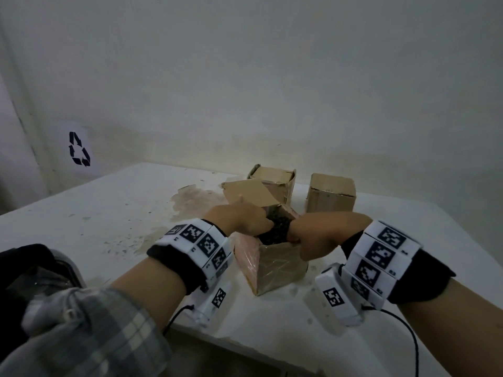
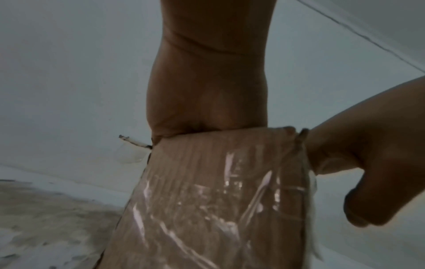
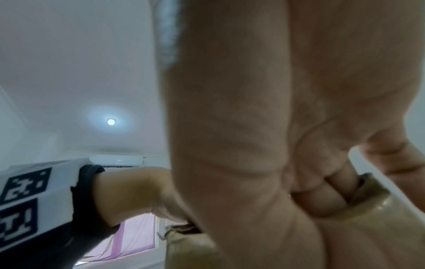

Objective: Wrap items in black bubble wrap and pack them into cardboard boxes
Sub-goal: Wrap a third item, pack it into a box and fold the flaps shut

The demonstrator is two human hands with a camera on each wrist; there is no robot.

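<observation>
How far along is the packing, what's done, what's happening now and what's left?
Looks done: one small box at the back of the table sits closed. In hand: the left hand and right hand push a black bubble-wrapped bundle down into the taped front box, whose flap stands up. Left: closing this box; the other back box looks partly open, contents hidden.

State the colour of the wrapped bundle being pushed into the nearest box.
Black. The bundle shows best in the head view, between both hands at the box opening.
</observation>
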